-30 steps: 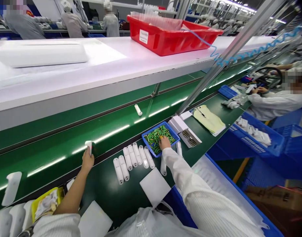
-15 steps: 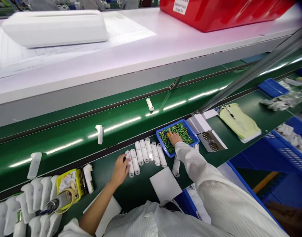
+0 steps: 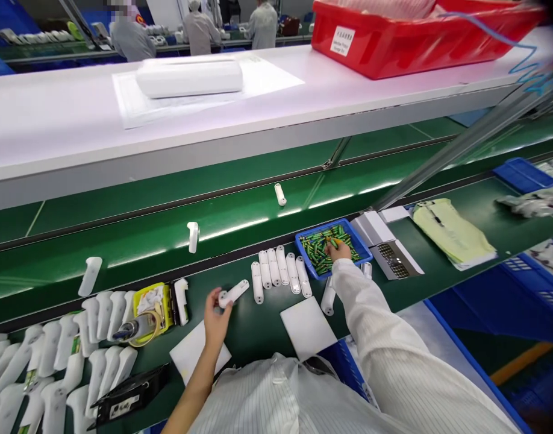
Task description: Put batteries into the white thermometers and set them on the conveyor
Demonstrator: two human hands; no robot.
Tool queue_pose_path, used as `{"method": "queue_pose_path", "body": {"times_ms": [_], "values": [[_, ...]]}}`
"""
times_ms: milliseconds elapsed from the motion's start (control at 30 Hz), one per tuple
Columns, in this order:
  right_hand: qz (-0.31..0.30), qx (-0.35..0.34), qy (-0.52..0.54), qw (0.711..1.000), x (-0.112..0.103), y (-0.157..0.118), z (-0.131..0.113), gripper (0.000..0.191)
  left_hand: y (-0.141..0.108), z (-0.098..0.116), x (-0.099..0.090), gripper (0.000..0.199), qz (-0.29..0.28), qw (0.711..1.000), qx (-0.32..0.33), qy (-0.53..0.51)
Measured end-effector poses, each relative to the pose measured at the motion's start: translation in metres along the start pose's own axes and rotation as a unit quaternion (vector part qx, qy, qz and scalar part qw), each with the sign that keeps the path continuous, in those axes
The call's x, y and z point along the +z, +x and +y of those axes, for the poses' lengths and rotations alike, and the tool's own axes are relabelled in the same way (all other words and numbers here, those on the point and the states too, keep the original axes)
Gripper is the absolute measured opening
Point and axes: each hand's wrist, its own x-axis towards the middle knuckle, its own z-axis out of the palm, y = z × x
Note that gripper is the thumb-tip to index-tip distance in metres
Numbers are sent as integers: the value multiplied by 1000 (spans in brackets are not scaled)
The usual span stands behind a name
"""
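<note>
My left hand (image 3: 217, 313) is closed round one end of a slim white plastic housing (image 3: 235, 293), lifted and tilted over the green bench. My right hand (image 3: 340, 249) is in a blue tray (image 3: 365, 255) filled with green batteries (image 3: 319, 250). Its fingers are pinched on a battery (image 3: 334, 242); whether they hold more than one I cannot tell. Between my hands stands a row of several similar white housings (image 3: 282, 266), side by side. Another white housing (image 3: 328, 296) lies below the tray, close to my right sleeve.
Many white housings (image 3: 55, 343) crowd the bench at left, beside a yellow basket (image 3: 167, 304) with tape. A white foam pad (image 3: 308, 325) lies in front of me. The green conveyor (image 3: 231, 224) carries spaced white pieces. A shelf (image 3: 258, 117) with a red bin (image 3: 394, 48) overhangs it.
My left hand has taken the leftmost housing from the row and moved it left, tilting it. My right hand stays in the battery tray, fingers now pinched. The camera view has shifted.
</note>
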Motion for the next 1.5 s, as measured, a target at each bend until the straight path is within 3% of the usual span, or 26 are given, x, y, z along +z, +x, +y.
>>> {"method": "queue_pose_path", "body": {"times_ms": [200,267,367,467,733,867,1000,1100,1200,1267,1367,1433,1500], "values": [[-46,4,281,959,-20,-51,-30,36,5,70,-21,50,40,969,-26,-242],[-68,-14,341,937,-23,-78,-44,44,-2,97,-25,46,22,935,-50,-351],[-125,-41,391,911,-22,-122,-68,51,-19,132,-29,38,-43,861,-101,-497],[-199,-59,421,883,-19,-165,-96,54,-35,157,-33,34,-68,830,-126,-539],[-383,-95,445,804,-34,-276,-174,39,-64,189,-51,31,-70,822,-88,-558],[-310,-215,442,813,-36,-316,-199,31,-77,197,-56,32,-72,815,-69,-571],[-145,-455,303,825,-26,-333,-202,27,-87,199,-61,32,-70,801,-74,-590],[-62,-577,189,792,-22,-336,-199,28,-91,199,-67,34,-43,795,-56,-602],[-68,-651,135,744,-26,-337,-199,31,-92,199,-73,34,-3,798,-8,-602],[-157,-624,141,752,-32,-337,-203,28,-95,200,-75,32,0,806,23,-591],[-377,-424,205,798,-38,-335,-210,22,-103,203,-75,27,-30,815,80,-573],[-484,-298,240,787,-37,-333,-212,32,-109,204,-73,25,-65,820,112,-558],[-530,-240,257,772,-31,-329,-212,38,-114,204,-71,24,-92,826,120,-542]]}}
